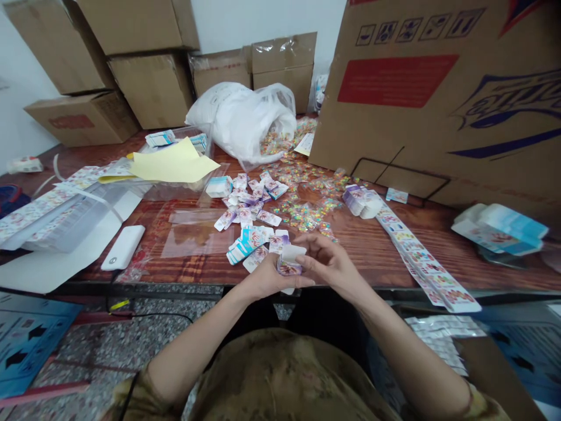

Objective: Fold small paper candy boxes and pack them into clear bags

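Note:
My left hand (265, 279) is closed around a small printed purple-and-white carton (290, 268) at the table's front edge. Its white flap stands up at the top. My right hand (329, 261) meets the carton from the other side, its fingers bent and the tips at the flap. Just beyond my left hand lie some blue-and-white printed cartons (246, 244), partly overlapping. A loose heap of small purple-and-white cartons (246, 202) is spread behind them. To the right of the heap, many small clear packets with coloured bits (310, 213) cover the wood.
A white plastic bag (243, 120) lies on its side at the back, packets at its mouth. Long printed strips (423, 257) reach the front edge at right. A large cardboard box (438, 134) stands behind them. A white power bank (123, 248) and yellow paper (173, 161) lie left.

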Demonstrator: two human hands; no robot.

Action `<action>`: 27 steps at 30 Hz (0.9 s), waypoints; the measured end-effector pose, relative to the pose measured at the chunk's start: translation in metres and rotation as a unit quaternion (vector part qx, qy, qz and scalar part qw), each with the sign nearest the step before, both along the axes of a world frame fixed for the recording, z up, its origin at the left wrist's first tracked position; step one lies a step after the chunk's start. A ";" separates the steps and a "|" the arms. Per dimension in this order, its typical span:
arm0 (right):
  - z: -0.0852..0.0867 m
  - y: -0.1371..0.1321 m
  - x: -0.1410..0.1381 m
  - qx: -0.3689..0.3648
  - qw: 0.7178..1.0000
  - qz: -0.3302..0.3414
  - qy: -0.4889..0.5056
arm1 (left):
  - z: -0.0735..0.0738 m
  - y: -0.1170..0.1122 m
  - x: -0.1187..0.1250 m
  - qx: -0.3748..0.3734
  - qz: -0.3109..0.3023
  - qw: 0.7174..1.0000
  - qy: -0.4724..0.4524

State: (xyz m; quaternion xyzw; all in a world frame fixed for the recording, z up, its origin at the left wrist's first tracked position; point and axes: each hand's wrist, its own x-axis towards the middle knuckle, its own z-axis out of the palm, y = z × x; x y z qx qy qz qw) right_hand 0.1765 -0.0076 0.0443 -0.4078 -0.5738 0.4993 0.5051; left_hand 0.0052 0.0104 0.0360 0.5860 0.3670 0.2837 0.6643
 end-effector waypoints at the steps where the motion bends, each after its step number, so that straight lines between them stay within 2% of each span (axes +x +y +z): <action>1: 0.000 0.002 -0.001 -0.034 0.999 0.024 0.024 | 0.000 -0.001 0.000 0.011 0.005 1.000 0.005; 6: 0.000 0.007 0.000 -0.194 0.964 0.109 0.144 | -0.004 -0.010 0.004 0.083 0.052 0.994 0.046; 10: 0.000 0.009 -0.002 -0.225 0.951 0.089 0.195 | -0.009 -0.015 0.008 0.131 0.125 0.982 0.051; 13: -0.004 0.009 -0.004 -0.231 0.948 0.063 0.209 | -0.009 -0.015 0.010 0.094 0.193 0.976 -0.022; 16: -0.007 0.007 -0.006 -0.217 0.953 0.051 0.206 | -0.007 -0.014 0.010 0.091 0.205 0.971 -0.077; 20: -0.009 0.004 -0.008 -0.165 0.967 0.035 0.191 | -0.005 -0.013 0.007 0.221 0.192 0.951 -0.096; 23: -0.010 0.003 -0.011 -0.091 0.984 0.000 0.155 | -0.003 -0.011 0.004 0.274 0.190 0.941 -0.063; 27: -0.011 0.001 -0.014 0.016 0.996 -0.076 0.045 | 0.000 -0.009 0.003 0.284 0.220 0.933 0.007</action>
